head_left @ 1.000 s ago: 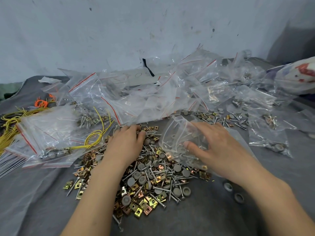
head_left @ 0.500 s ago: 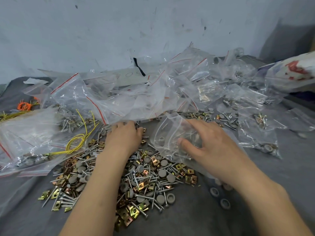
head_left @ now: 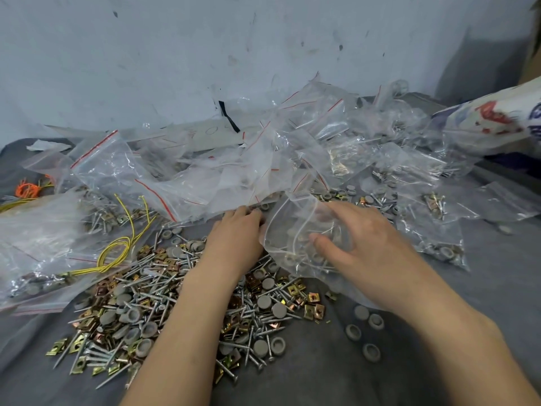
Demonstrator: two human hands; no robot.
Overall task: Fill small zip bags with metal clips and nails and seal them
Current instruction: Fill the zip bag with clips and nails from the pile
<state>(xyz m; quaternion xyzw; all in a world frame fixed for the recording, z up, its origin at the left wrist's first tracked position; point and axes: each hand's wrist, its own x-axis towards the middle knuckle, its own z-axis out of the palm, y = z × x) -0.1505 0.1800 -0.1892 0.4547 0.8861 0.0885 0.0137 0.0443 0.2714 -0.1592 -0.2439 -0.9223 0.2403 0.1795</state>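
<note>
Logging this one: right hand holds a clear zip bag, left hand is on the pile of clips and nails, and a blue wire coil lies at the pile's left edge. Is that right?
Not quite: the wire coil is yellow, not blue, as the head view shows. The rest stands: the right hand holds a clear zip bag, and the left hand is on the pile of clips and nails.
</note>
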